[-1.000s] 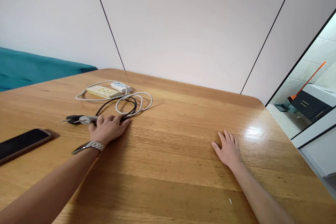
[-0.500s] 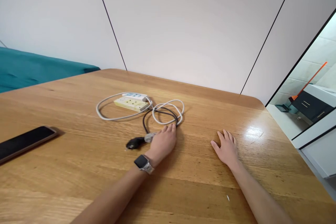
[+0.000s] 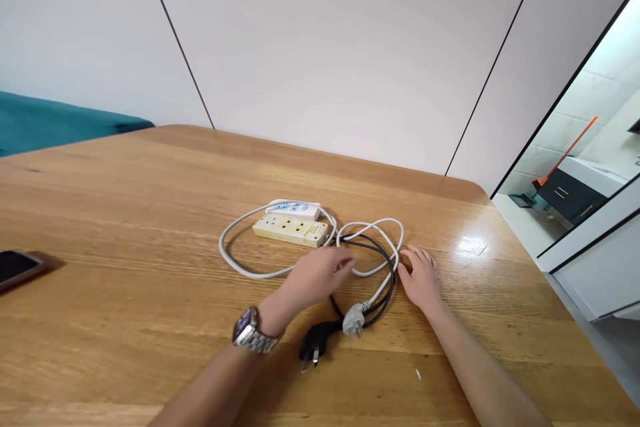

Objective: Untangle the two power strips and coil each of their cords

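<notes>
Yellow strip (image 3: 290,230), white strip (image 3: 295,209), white cord (image 3: 253,275) and black cord (image 3: 383,311) have all slid right since the earlier frame, so the loops now sit just beside the right hand (image 3: 420,278) instead of well apart from it. Left to right: phone (image 3: 17,268) at the edge of view. Yellow strip's on the worktop (image 3: 125,227), sockets up, long axis running side to side, right end slightly nearer the wearer; white strip sits just behind, about parallel. Left hand (image 3: 317,273) is over the cords, fingers half curled, and I can't tell if they're gripping anything. Black plug (image 3: 314,341), then grey plug (image 3: 355,319), prongs toward the wearer. Right hand's fingers are loosely spread, holding nothing I can see.
</notes>
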Demonstrator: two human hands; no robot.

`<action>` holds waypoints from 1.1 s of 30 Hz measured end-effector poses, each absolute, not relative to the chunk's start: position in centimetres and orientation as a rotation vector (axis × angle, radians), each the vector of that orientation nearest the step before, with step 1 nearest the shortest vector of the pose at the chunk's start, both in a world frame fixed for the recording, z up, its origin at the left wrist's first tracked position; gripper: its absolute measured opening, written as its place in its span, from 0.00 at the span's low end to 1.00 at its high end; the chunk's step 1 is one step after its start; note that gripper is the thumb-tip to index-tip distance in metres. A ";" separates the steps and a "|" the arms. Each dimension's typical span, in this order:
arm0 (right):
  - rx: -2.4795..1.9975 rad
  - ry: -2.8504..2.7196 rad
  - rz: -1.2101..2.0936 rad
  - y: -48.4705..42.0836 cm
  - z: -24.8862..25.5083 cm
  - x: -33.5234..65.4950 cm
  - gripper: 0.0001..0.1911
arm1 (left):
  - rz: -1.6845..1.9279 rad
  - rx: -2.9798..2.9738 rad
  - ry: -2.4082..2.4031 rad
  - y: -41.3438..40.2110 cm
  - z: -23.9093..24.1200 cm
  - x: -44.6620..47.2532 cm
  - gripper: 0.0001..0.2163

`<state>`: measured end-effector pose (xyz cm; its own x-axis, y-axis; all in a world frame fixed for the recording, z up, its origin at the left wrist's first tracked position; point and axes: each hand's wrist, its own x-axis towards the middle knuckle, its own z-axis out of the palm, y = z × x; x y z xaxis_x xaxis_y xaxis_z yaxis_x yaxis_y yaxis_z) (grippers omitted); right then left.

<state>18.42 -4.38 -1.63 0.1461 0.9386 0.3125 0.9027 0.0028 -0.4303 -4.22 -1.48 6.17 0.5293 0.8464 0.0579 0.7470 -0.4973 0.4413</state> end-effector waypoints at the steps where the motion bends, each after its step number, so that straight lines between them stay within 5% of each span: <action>1: -1.844 -1.753 0.092 -4.4 -1.6 18.4 0.17 | 0.378 2.386 1.377 -0.9 5.8 -5.0 0.12; 11: -1.296 -2.099 0.135 -5.5 -1.6 17.8 0.26 | 0.224 2.368 1.128 -0.1 2.9 -5.9 0.16; 19: -1.267 -1.897 0.286 -5.0 -1.9 18.1 0.21 | 0.051 2.321 0.819 -2.3 4.7 -5.2 0.23; 25: -1.301 -1.641 0.389 -4.3 -2.4 18.7 0.14 | 0.064 2.232 0.782 -2.3 4.6 -5.3 0.11; 33: -1.351 -1.380 0.458 -3.9 -2.9 19.1 0.07 | 0.208 1.954 0.818 -0.7 4.3 -6.2 0.13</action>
<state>19.15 -3.87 -2.92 0.2474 0.8751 0.4159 0.4522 0.2754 -0.8483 -6.20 -0.66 4.34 0.7595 0.6224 -0.1890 0.4569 -0.3037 0.8361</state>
